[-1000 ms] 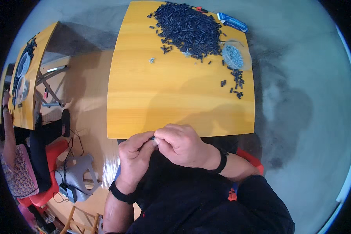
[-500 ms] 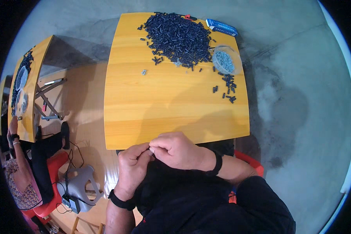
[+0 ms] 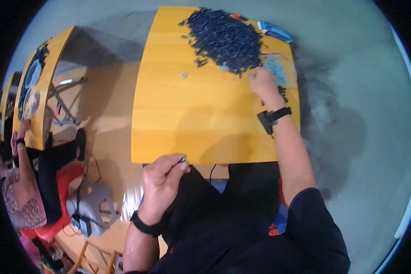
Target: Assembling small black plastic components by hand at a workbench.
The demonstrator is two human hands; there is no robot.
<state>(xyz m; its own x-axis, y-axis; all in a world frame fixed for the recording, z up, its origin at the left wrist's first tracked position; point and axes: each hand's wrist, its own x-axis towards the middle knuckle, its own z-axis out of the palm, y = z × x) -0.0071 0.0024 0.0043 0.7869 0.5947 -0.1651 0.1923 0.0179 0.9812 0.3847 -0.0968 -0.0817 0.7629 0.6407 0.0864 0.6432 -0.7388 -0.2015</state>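
My left hand (image 3: 160, 185) is over the table's near edge, thumb and forefinger pinched on a small dark piece (image 3: 182, 160) with a light tip. My right hand (image 3: 263, 85) is stretched out over the right side of the table, fingers curled in; whatever it may hold is hidden. Right beside it stands a clear plastic bowl (image 3: 286, 84) with many small silvery metal parts (image 3: 274, 68). Several short black pieces (image 3: 283, 94) lie partly hidden behind my right wrist. A large heap of short black pieces (image 3: 226, 39) covers the far part of the table.
The yellow table (image 3: 192, 118) has a blue and white box (image 3: 275, 32) at its far right corner and a red item (image 3: 237, 17) behind the heap. A small silvery cluster (image 3: 184, 75) lies left of centre. Another person (image 3: 25, 196) sits at a table on the left, near a grey stool (image 3: 93, 205).
My hands were together at the near edge. The right one has moved away, forward and right, to beside the bowl. The left stays low with the small dark piece now visible.
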